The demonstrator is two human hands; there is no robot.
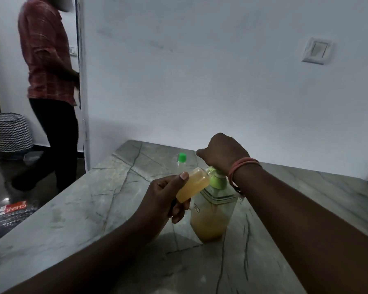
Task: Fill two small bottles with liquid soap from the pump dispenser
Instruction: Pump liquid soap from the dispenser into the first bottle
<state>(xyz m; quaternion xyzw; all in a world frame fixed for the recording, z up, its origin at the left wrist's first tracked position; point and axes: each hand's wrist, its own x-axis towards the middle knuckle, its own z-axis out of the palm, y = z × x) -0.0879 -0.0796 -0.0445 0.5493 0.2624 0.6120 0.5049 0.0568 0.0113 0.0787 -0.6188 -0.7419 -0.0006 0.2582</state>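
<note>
Left fingers: a small bottle is being pinched between thumb and curled fingers of the left hand, tilted so its open mouth is being held up against the green spout.

Right fingers: the pump head is being pressed down under the right hand; the fingers are curled loosely over it, though whether they are gripping it or only pushing cannot be told, since the hand itself is hiding the contact.

Bottle in hand: amber soap is being shown through nearly the whole body, so this one is being judged close to full.

Pump dispenser: it is being kept upright on the marble counter, just right of the left hand, with soap filling roughly the lower half and the top part showing clear.

Second bottle: a clear bottle with a green cap is being left standing farther back on the counter, just left of the right hand; no amber is being seen in it, so it is being judged unfilled, with the cap on.

Progress: first fill is being judged near its end; capping it and the whole second fill are being left to do.

Background: a person in a checked shirt is being seen far left by the doorway, beside a patterned basket.
</note>
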